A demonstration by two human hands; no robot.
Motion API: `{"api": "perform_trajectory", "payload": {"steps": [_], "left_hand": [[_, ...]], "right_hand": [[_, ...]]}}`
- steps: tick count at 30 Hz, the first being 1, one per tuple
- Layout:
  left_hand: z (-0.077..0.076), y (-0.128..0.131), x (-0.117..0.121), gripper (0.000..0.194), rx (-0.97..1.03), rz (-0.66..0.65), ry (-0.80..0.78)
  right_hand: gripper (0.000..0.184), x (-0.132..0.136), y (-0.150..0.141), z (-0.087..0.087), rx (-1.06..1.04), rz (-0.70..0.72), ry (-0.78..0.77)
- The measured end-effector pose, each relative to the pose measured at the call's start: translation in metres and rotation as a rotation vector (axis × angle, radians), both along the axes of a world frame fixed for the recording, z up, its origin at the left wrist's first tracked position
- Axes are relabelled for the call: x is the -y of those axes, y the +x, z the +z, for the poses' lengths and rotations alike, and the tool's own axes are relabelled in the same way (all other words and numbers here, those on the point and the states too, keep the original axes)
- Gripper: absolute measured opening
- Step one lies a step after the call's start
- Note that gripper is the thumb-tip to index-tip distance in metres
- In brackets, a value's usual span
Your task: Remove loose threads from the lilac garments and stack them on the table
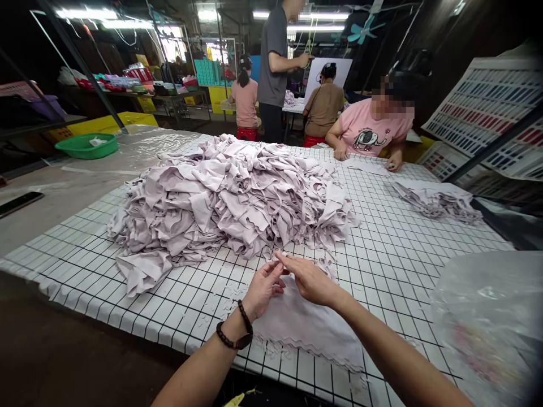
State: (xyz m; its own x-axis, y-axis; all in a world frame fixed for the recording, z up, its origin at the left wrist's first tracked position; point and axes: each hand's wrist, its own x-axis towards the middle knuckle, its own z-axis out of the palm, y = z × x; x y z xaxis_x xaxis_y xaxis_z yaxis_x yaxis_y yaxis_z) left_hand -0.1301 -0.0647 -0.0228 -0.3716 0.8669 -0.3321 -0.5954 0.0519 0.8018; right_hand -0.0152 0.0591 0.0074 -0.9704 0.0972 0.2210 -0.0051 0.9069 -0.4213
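Note:
My left hand, with a dark beaded bracelet at its wrist, has its fingers curled and thumb drawn in. My right hand meets it at the fingertips, its fingers long and pressed together. Whatever is pinched between them is too small to make out. Under both hands lies a pale lilac cloth piece with a wavy edge toward me. Small cut scraps are scattered around it. Just beyond my hands rises a large heap of similar cloth pieces.
The table has a white grid-patterned cover. A clear plastic bag sits at right, beyond it a cloth stack. A person in a pink shirt handles cloth opposite. A green basin and a phone are at left.

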Motion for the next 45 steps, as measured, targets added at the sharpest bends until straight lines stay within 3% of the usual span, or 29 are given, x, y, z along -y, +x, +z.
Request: {"api": "perform_trajectory", "payload": {"steps": [5,11,19,24,28,30,32,35,37,40,42,45], "left_hand": [[-0.010,0.002,-0.004,0.043,-0.112,0.240,-0.049],[-0.014,0.004,-0.001,0.043,-0.066,0.121,-0.089],[-0.016,0.005,-0.005,0.043,-0.086,0.131,-0.102],[-0.021,0.003,-0.007,0.039,-0.330,0.175,-0.085],[-0.020,0.002,-0.006,0.037,-0.485,0.129,-0.084],[-0.020,0.003,-0.006,0.037,-0.520,0.101,-0.104],[-0.019,0.005,-0.005,0.037,-0.544,0.075,-0.106],[-0.016,0.006,-0.005,0.037,-0.557,0.030,-0.096],[-0.014,0.004,-0.004,0.037,-0.580,0.006,-0.096],[-0.013,-0.001,0.002,0.036,-0.705,-0.071,-0.127],[-0.015,-0.003,0.009,0.032,-0.903,-0.112,-0.180],[-0.020,-0.005,0.017,0.025,-1.251,-0.134,-0.290]], "right_hand": [[0.079,0.007,0.001,-0.004,0.028,-0.022,0.096],[0.078,0.010,0.000,-0.006,0.001,-0.005,0.055],[0.079,0.009,0.002,-0.013,-0.040,0.006,-0.038],[0.080,0.004,0.004,-0.020,-0.042,-0.148,-0.019],[0.055,-0.002,0.002,-0.012,0.209,-0.375,-0.032],[0.044,-0.006,-0.001,-0.002,0.194,-0.445,-0.034],[0.039,-0.012,-0.006,0.006,0.109,-0.381,-0.101],[0.033,-0.023,-0.015,0.010,0.151,-0.084,-0.410],[0.034,-0.030,-0.020,0.004,0.249,0.055,-0.645],[0.033,-0.039,-0.025,-0.010,0.342,0.100,-0.868],[0.031,-0.041,-0.027,-0.017,0.374,0.090,-0.896],[0.026,-0.039,-0.026,-0.022,0.416,0.047,-0.764]]}}
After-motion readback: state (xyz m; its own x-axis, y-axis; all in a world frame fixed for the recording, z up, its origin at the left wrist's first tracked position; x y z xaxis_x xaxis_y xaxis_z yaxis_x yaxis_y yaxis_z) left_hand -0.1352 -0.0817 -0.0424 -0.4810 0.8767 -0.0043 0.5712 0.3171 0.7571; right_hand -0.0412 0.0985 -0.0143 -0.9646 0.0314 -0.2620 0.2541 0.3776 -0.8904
